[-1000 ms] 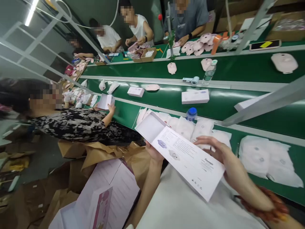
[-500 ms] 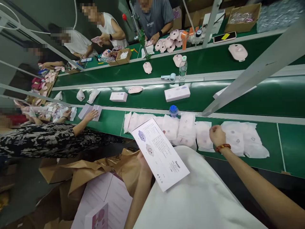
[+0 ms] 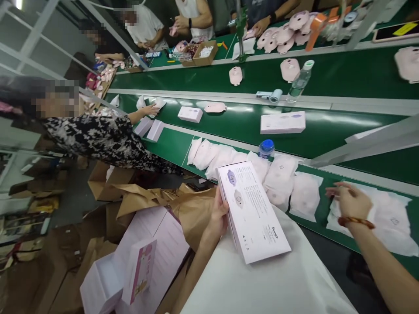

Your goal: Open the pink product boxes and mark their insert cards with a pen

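Note:
My left hand (image 3: pixel 220 214) grips the left edge of a long white printed box (image 3: pixel 253 211), held tilted over my white-clad lap. My right hand (image 3: pixel 350 200) reaches out to the right, fingers curled down onto a white plastic-wrapped pack (image 3: pixel 386 218) on the green bench. A row of similar white packs (image 3: pixel 284 179) lies along the bench edge between my hands. A blue-capped bottle (image 3: pixel 266 148) stands just behind that row.
A person in a patterned top (image 3: pixel 101 139) works at my left, hand on the belt. Closed white boxes (image 3: pixel 283 122) and pink devices (image 3: pixel 235 75) lie on the green conveyor. Other people work across it. Brown paper (image 3: pixel 157 200) and open white cartons (image 3: pixel 131 270) lie at lower left.
The box in my left hand has swung lower and more upright, and shows a closed side. My right hand has moved right along the packs, from the middle of the row to the far pile.

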The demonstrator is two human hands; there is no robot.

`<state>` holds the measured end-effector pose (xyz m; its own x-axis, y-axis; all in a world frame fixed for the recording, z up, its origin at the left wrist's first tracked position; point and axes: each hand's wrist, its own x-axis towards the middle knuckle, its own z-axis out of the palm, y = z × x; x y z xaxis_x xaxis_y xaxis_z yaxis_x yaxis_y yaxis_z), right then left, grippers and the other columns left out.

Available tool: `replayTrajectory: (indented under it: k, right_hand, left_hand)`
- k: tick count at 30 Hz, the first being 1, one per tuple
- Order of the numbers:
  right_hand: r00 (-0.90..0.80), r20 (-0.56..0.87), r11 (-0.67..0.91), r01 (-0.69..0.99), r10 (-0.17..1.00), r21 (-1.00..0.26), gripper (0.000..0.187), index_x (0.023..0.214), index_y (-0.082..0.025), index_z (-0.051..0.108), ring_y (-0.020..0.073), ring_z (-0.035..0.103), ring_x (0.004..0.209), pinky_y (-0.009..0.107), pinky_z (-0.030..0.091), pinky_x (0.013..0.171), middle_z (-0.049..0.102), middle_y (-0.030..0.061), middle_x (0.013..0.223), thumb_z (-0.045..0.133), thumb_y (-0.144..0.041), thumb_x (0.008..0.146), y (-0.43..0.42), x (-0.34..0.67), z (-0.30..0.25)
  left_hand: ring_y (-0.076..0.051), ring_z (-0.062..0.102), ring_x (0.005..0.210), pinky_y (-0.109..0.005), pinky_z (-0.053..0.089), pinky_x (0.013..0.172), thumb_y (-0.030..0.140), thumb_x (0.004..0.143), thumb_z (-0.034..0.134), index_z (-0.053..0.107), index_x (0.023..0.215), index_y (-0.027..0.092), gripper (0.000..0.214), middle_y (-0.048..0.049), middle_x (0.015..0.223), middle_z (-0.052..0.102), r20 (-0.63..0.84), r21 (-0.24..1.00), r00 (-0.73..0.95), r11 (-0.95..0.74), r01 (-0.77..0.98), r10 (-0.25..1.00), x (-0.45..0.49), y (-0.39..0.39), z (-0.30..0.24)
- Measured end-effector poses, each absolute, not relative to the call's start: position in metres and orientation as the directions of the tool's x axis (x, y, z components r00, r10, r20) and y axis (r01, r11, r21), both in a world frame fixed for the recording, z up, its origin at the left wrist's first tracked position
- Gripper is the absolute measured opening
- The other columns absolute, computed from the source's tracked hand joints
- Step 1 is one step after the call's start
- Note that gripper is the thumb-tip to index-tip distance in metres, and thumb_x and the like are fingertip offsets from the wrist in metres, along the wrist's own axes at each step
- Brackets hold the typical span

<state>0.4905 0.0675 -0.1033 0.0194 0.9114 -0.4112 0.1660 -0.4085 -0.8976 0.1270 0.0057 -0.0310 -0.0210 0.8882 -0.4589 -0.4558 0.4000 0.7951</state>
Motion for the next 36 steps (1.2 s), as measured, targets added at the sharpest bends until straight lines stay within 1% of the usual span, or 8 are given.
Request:
replayTrajectory:
  k: [5,10,13,15,17,21,26,36]
  right_hand:
    - [0.056,-0.258,-0.255,-0.056,0.964,-0.965,0.032,0.108,-0.04,0.085,0.0401,0.081,0.116,0.056,0.065,0.089,0.088,0.0102,0.11,0.1,-0.054,0.084,0.071,0.454,-0.026]
    - [-0.438,0.054,-0.078,-0.278,0.897,-0.957,0.04,0.112,-0.04,0.088,0.0322,0.079,0.083,0.052,0.068,0.079,0.087,0.0041,0.091,0.106,-0.044,0.078,0.07,0.384,0.04]
    - [-0.362,0.172,0.031,-0.364,0.916,-0.931,0.026,0.084,-0.034,0.084,0.0222,0.063,0.063,0.037,0.055,0.06,0.071,0.0,0.065,0.104,-0.05,0.085,0.071,0.353,0.055]
    - [-0.259,0.171,0.051,-0.413,0.951,-0.909,0.054,0.063,-0.028,0.071,0.0176,0.049,0.053,0.034,0.046,0.053,0.052,-0.0012,0.052,0.086,-0.064,0.101,0.07,0.34,0.059]
    - [-0.272,0.1,-0.035,-0.452,0.957,-0.892,0.054,0.075,-0.029,0.076,0.0163,0.046,0.049,0.033,0.044,0.052,0.054,-0.0013,0.052,0.067,-0.067,0.112,0.068,0.333,0.061]
    - [-0.367,0.052,-0.086,-0.348,0.929,-0.934,0.02,0.103,-0.03,0.085,0.0194,0.071,0.064,0.03,0.055,0.057,0.083,0.0043,0.083,0.086,-0.049,0.104,0.063,0.327,0.062]
    - [-0.235,0.094,0.048,-0.193,0.967,-0.98,0.048,0.067,-0.024,0.058,0.0109,0.047,0.044,0.025,0.035,0.042,0.058,-0.0043,0.054,0.087,-0.037,0.103,0.058,0.323,0.056]
    - [-0.162,0.189,0.185,-0.039,0.969,-0.982,0.059,0.062,-0.025,0.047,0.0128,0.038,0.044,0.032,0.031,0.041,0.047,-0.0039,0.051,0.082,-0.041,0.107,0.058,0.315,0.057]
  left_hand:
    - [-0.044,0.073,0.133,-0.059,0.061,0.11,0.076,0.072,0.099,0.063,0.154,0.031,0.101,-0.0127,0.146,0.077,-0.445,0.749,0.066,0.412,-0.518,0.893,0.132,0.003,-0.021]
    - [-0.042,0.07,0.137,-0.057,0.055,0.117,0.074,0.078,0.097,0.063,0.153,0.03,0.094,-0.0112,0.144,0.075,-0.382,0.813,0.034,0.353,-0.463,0.923,0.142,0.001,-0.012]
    - [-0.042,0.069,0.139,-0.056,0.054,0.12,0.073,0.08,0.096,0.062,0.154,0.029,0.093,-0.0121,0.146,0.075,-0.35,0.836,0.026,0.325,-0.442,0.936,0.144,0.001,-0.007]
    - [-0.043,0.069,0.14,-0.055,0.056,0.12,0.074,0.08,0.096,0.061,0.155,0.029,0.094,-0.0132,0.151,0.073,-0.323,0.852,0.027,0.303,-0.427,0.946,0.144,0.001,-0.003]
    - [-0.042,0.072,0.136,-0.054,0.059,0.115,0.074,0.08,0.097,0.059,0.156,0.028,0.097,-0.014,0.149,0.074,-0.307,0.86,0.036,0.293,-0.417,0.951,0.143,0.001,-0.001]
    - [-0.042,0.076,0.128,-0.054,0.062,0.108,0.071,0.079,0.099,0.054,0.159,0.028,0.102,-0.0133,0.138,0.078,-0.31,0.85,0.074,0.311,-0.424,0.948,0.141,0.001,0.005]
    - [-0.043,0.068,0.142,-0.055,0.059,0.117,0.071,0.08,0.1,0.054,0.16,0.03,0.101,-0.0142,0.153,0.071,-0.3,0.859,0.078,0.305,-0.412,0.951,0.14,0.003,0.014]
    - [-0.043,0.067,0.14,-0.055,0.06,0.114,0.075,0.079,0.098,0.053,0.164,0.031,0.106,-0.013,0.15,0.07,-0.32,0.871,0.08,0.327,-0.366,0.944,0.138,0.005,0.02]
